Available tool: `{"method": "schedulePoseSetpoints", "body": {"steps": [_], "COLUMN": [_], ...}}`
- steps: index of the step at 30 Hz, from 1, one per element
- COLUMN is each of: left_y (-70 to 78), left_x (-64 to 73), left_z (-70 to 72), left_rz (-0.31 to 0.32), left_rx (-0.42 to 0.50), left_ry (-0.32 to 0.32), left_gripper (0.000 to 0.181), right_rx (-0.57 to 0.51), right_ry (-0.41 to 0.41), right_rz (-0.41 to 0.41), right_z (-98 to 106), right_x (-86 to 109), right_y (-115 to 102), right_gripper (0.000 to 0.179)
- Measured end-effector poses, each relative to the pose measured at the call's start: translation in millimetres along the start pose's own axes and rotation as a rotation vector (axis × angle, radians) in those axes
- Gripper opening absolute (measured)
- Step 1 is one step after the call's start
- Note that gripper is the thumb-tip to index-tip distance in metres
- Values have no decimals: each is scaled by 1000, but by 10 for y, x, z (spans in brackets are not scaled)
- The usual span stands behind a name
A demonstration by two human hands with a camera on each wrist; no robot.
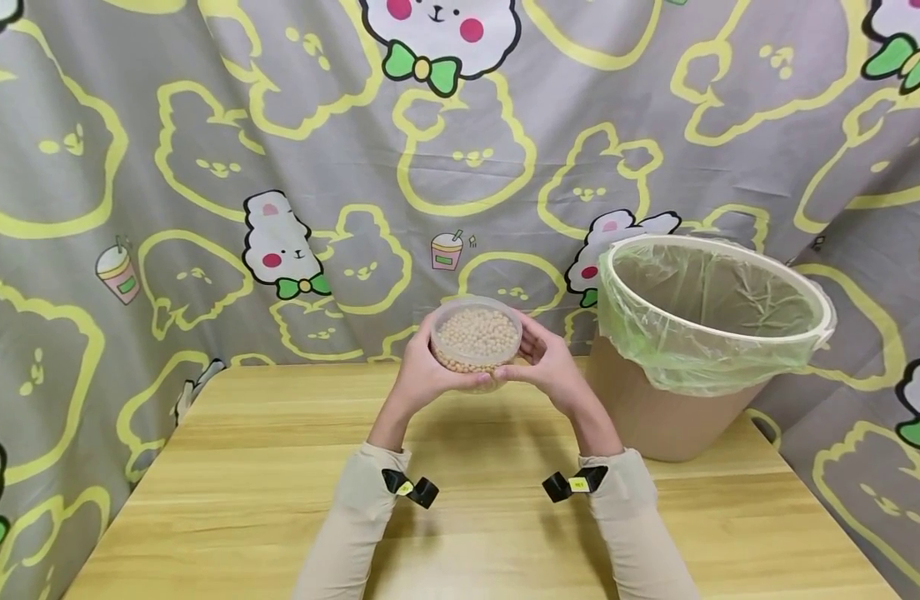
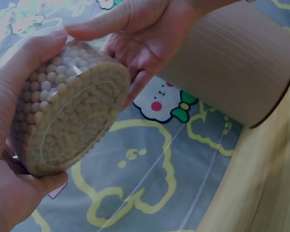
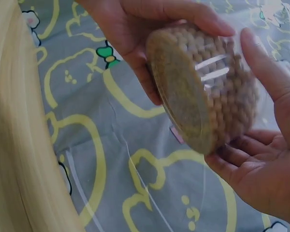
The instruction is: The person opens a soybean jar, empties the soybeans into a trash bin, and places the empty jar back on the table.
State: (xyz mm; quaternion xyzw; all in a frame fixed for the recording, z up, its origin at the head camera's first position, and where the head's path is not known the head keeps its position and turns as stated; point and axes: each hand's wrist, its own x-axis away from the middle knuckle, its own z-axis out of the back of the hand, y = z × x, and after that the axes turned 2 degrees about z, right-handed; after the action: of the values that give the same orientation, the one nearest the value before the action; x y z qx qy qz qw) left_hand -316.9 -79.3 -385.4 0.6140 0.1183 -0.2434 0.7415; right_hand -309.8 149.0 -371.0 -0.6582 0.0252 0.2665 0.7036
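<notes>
A clear round plastic tub (image 1: 475, 302) full of small round beige balls (image 1: 478, 333) is held up above the table, its mouth upward. My left hand (image 1: 422, 372) grips its left side, thumb along the near wall and fingers curled round it. From the other side my right hand (image 1: 553, 368) holds the tub, its thumb tip close to the left thumb. Both wrist views look at the tub's base (image 3: 181, 92) from below, with no table against it. In the left wrist view, my right hand (image 2: 152, 41) has its fingers along the far side.
A beige bin (image 1: 655, 408) lined with a green plastic bag (image 1: 670, 362) stands at the table's back right, beside my right forearm. Behind the wooden table (image 1: 242, 483) hangs a grey patterned curtain (image 1: 340, 167). Each sleeve carries a small black wrist camera.
</notes>
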Motion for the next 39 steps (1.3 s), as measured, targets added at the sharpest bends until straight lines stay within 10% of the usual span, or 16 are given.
{"method": "schedulePoseSetpoints", "body": {"steps": [16,27,35,39], "left_y": [13,10,-40,-28], "left_x": [-9,49,3,30], "left_z": [-125,-84,56,64], "left_rz": [-26,1,-20,-19], "left_rx": [-209,-93,-17,-29], "left_ry": [91,-23,-206,-174], "left_gripper": [117,112,109,108], "right_rx": [350,306,242,232], "right_ry": [302,193,-42,-46], "right_rz": [-28,21,68,16], "right_z": [-340,-222,-34,-66], "right_x": [-17,51,70,87], "right_y": [-149,-122,-159,-194], "right_gripper": [115,110,107,108]}}
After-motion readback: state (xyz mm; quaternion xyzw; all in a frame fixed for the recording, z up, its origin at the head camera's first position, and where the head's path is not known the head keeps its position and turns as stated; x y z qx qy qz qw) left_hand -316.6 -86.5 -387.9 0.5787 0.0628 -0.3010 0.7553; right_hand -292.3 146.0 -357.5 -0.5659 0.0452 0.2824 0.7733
